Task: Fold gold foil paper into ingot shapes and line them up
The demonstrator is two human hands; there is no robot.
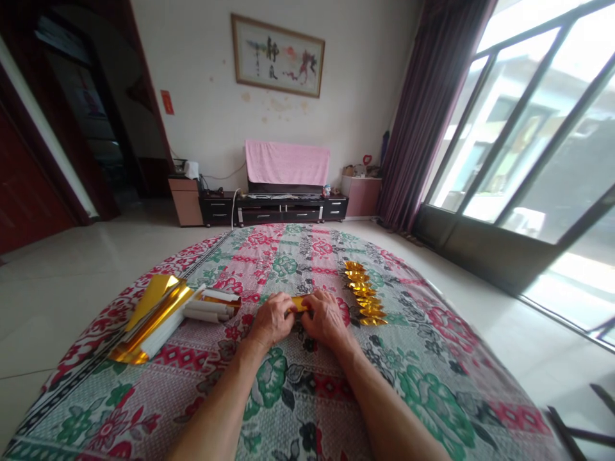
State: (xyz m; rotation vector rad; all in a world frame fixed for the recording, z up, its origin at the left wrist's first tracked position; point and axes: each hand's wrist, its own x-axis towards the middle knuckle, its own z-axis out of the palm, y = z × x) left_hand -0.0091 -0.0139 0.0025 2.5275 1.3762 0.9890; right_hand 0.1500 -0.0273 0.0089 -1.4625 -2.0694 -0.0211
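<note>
At the middle of the table, in the head view, with 12 o'clock pointing away from the person, a gold strip (300, 303) sits between the left hand (273, 317) and the right hand (327, 318). The fingers of both hands are curled almost closed: the left has the 9 o'clock end pinched near the thumb, the right the 3 o'clock end. How hard they press cannot be told.

To handle it well, an even, light pinch at both ends would seem best, the thumbs level with each other, so that the thin, shiny material takes no stray crease or twist. Working it low over the flowered tablecloth (427, 416) should help steady it.

The gold strip's long axis runs roughly from 9 to 3 o'clock, straight across the body. Fingers cover both ends, so whether either is pointed cannot be seen.

From the hands, the row of gold pieces (364, 293) stretches from 2 o'clock to just past 3; each lies with its long axis about 9 to 3, tips tapering. Toward 9 o'clock are the gold sheets (179, 301), slanting along a 7-to-1 line, and beside them white rolls (207, 311) whose near ends face 3.
</note>
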